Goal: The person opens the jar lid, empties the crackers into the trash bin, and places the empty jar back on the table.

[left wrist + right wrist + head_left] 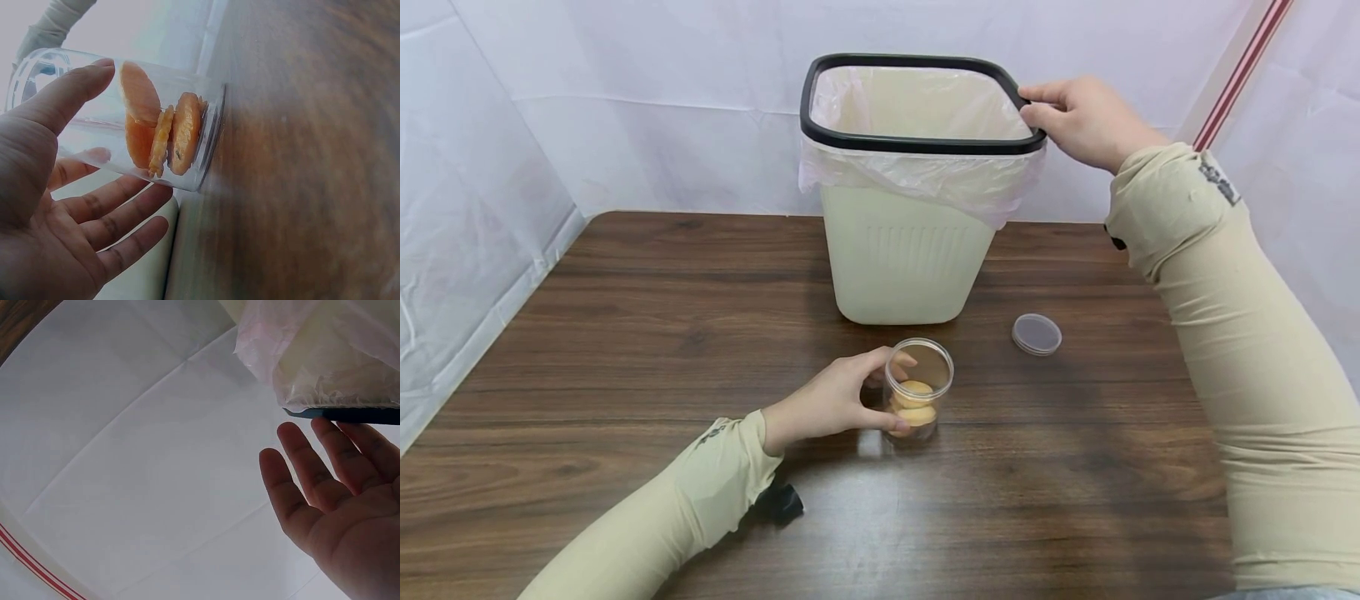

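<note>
My left hand (838,398) is around a clear, lidless jar (919,367) standing on the table, thumb on one side and fingers on the other. Inside the jar, several golden-yellow rounds that look like biscuits (185,134) lie near the bottom. My right hand (1086,121) is at the right side of a pale trash bin (910,258), pinching its black rim (925,146). In the right wrist view some fingertips (325,428) touch the rim from below; the thumb is hidden there. A thin pinkish bin liner (925,179) hangs over the bin's outside.
A round, see-through lid (1037,333) lies on the brown wooden table (625,333), right of the bin's base. White sheeting (685,125) covers the back and sides, with a red stripe (1240,75) at the right.
</note>
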`<action>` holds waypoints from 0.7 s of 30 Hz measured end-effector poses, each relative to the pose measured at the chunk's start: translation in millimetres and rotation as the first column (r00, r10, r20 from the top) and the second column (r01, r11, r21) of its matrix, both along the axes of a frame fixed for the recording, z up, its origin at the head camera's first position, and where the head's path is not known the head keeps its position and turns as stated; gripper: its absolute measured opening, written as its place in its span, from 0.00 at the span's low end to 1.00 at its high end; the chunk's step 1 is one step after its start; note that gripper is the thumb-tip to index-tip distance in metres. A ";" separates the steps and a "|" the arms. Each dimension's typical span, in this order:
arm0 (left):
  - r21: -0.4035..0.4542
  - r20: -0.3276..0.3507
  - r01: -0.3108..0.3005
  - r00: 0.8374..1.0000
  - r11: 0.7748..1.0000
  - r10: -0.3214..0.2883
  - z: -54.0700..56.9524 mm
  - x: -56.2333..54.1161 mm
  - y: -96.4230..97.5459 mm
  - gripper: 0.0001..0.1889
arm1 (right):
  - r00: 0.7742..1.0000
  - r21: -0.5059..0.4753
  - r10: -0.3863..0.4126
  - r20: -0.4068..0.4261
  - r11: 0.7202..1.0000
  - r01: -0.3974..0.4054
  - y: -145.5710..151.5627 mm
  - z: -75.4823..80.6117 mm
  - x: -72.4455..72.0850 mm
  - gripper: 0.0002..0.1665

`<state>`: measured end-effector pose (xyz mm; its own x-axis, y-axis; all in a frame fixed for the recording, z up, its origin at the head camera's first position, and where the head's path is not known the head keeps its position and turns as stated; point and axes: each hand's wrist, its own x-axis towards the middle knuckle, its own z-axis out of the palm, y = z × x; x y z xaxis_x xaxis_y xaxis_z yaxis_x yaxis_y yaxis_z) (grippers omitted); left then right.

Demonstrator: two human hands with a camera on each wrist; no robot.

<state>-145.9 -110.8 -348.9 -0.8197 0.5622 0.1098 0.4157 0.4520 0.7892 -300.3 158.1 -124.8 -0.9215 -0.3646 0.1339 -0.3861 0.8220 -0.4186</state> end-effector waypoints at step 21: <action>0.101 0.072 0.010 0.997 0.995 -0.017 -7.4 -6.7 -4.3 0.31 | 1.000 0.003 0.003 -0.022 1.000 -0.003 -6.0 -4.9 -4.1 0.30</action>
